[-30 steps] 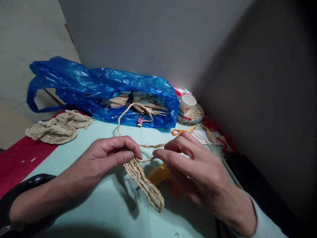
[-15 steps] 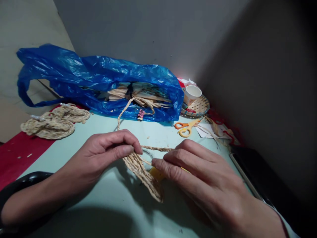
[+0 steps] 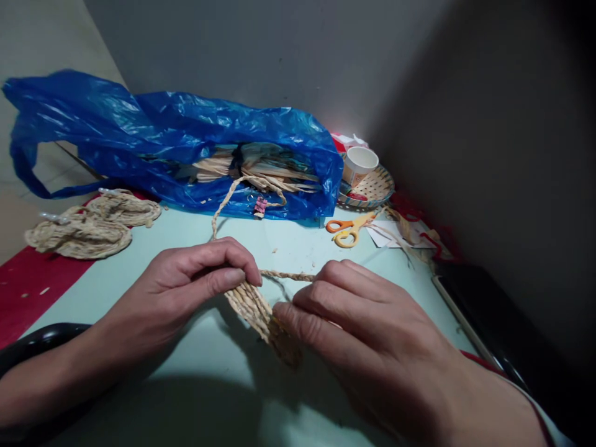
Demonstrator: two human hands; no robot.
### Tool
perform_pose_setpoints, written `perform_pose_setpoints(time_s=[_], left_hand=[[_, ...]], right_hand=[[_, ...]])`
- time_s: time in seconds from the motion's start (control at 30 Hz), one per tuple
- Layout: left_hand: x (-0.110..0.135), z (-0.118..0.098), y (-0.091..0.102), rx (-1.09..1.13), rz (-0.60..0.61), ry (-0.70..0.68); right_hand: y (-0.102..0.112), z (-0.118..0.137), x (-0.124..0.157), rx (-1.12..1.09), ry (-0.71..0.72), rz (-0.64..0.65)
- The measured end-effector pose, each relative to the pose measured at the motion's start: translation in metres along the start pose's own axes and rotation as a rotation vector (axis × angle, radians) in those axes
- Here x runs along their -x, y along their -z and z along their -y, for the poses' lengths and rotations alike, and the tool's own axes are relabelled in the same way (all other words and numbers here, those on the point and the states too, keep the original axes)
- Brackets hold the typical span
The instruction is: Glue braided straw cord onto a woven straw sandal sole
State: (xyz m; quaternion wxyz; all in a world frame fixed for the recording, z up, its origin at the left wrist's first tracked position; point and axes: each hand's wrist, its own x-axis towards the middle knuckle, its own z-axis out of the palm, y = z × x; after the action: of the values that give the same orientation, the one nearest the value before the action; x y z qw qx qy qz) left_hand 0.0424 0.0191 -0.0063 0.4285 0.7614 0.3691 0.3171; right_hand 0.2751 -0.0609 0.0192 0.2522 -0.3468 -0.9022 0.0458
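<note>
The woven straw piece (image 3: 254, 305) lies on the pale green table (image 3: 195, 385), between both hands. The left hand (image 3: 186, 292) pinches its upper end with closed fingers. The right hand (image 3: 367, 335) presses its lower end, fingers bent around it. A twisted straw cord (image 3: 288, 275) runs from the piece to the blue plastic bag (image 3: 153, 143) behind. Orange scissors (image 3: 347, 228) lie near a small basket (image 3: 372, 189) holding a paper cup (image 3: 359, 164).
</note>
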Motion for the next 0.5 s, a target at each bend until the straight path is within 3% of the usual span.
perform_pose_setpoints(time_s=[0.17, 0.37, 0.5], left_hand=[[-0.0003, -0.0016, -0.0015, -0.014, -0.006, -0.004], [-0.0005, -0.0013, 0.0004, -0.023, -0.001, -0.009], [0.0003, -0.0008, 0.0002, -0.026, 0.005, 0.001]], right_hand=[[-0.0117, -0.0016, 0.0027, -0.010, 0.017, -0.119], [-0.0055, -0.0001, 0.0003, -0.001, -0.034, -0.003], [-0.0066, 0.0011, -0.0017, 0.011, -0.032, -0.004]])
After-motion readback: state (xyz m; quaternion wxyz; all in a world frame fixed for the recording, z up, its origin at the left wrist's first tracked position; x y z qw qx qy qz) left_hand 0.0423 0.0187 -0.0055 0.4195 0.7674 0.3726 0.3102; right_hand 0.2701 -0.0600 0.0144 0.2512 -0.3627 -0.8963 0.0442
